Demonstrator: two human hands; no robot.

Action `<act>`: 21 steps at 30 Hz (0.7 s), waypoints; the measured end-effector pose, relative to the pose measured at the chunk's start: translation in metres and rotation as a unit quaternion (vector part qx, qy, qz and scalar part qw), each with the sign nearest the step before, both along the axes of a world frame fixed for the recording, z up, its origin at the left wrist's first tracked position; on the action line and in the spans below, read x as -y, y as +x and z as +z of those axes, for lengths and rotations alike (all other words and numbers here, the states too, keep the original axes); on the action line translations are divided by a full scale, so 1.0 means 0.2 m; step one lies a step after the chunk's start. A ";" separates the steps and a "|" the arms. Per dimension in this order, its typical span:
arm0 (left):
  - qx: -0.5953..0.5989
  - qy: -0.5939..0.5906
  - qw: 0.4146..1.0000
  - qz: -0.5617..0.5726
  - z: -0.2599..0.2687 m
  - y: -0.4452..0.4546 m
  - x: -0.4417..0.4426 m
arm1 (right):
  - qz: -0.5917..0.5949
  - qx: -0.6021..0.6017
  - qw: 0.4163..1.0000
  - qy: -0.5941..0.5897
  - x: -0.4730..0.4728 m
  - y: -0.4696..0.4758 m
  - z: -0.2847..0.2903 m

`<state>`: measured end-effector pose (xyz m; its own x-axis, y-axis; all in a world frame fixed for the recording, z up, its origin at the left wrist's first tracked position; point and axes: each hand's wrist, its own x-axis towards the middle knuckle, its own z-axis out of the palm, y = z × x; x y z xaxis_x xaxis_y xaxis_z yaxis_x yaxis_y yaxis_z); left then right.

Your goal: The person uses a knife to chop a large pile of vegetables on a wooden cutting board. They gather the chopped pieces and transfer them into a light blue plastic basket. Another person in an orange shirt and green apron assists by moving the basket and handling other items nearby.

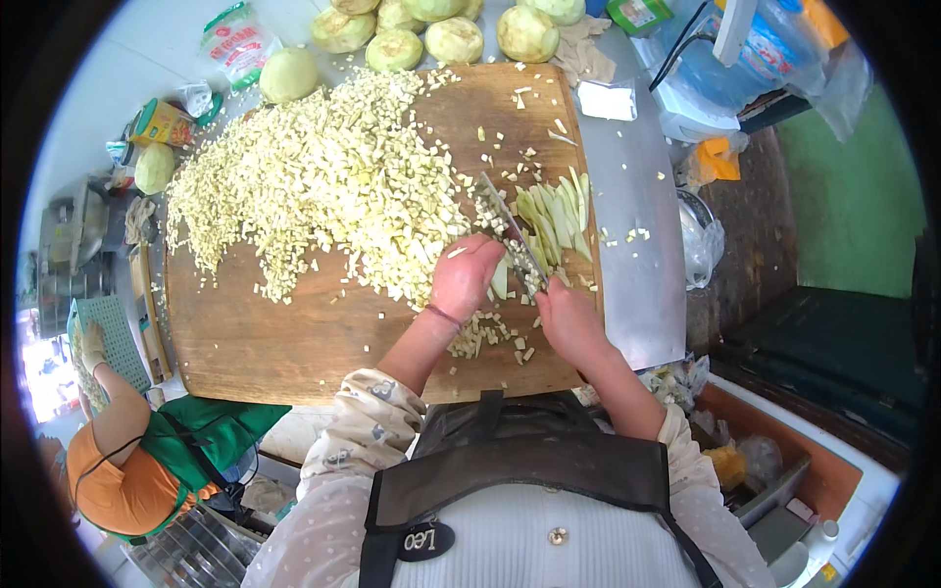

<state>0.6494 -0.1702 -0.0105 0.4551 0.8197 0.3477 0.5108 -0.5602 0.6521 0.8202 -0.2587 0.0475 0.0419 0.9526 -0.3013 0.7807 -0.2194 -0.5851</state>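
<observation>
My right hand grips the handle of a kitchen knife, whose wide blade slants away to the upper left with diced bits stuck to it. Close against the blade's left side is my left hand, fingers bent and their tips hidden; a small pale piece sticks to its back. Pale green vegetable strips lie side by side just right of the blade. A large heap of diced pale vegetable spreads left from my left hand over the wooden cutting board. More dice lie below my hands.
Several peeled round vegetables, possibly eggplants, sit past the board's far edge. A printed plastic bag and a yellow tub stand far left. Right is a metal tabletop. A co-worker at lower left reaches to a green perforated basket.
</observation>
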 end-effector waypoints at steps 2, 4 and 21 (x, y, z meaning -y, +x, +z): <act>0.011 0.019 1.000 -0.004 0.01 0.00 0.00 | -0.018 -0.015 1.000 0.012 0.00 0.01 -0.02; -0.013 0.000 1.000 -0.008 0.02 -0.01 0.00 | -0.047 -0.022 0.999 0.009 0.03 0.02 -0.02; -0.062 0.026 0.996 -0.059 -0.01 0.00 0.04 | -0.036 -0.014 0.998 0.047 0.07 0.05 0.07</act>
